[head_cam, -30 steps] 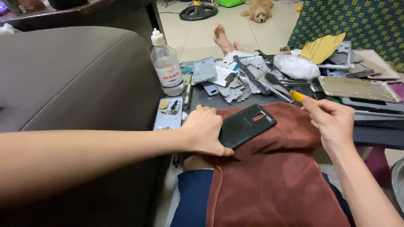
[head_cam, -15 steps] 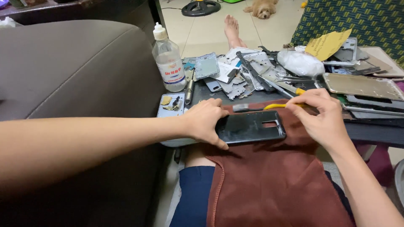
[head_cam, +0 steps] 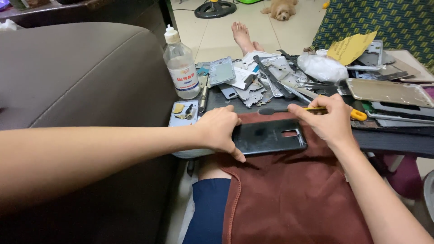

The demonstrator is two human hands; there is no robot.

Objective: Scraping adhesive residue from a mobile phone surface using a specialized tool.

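Head view: left hand (head_cam: pixel 220 131) flat, fingers pressing end of dark phone back cover (head_cam: pixel 269 136), lying on brown cloth (head_cam: pixel 289 190) over lap. Right hand (head_cam: pixel 329 119) pinching yellow-handled tool (head_cam: pixel 312 110) above cover. Clear bottle (head_cam: pixel 181 65) beyond.

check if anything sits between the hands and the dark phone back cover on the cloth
Nothing visible does. The left hand already presses on the left end of the phone back cover, which lies on the brown cloth. The right hand is at its upper right edge, holding a yellow-handled tool whose dark tip lies just above the cover.
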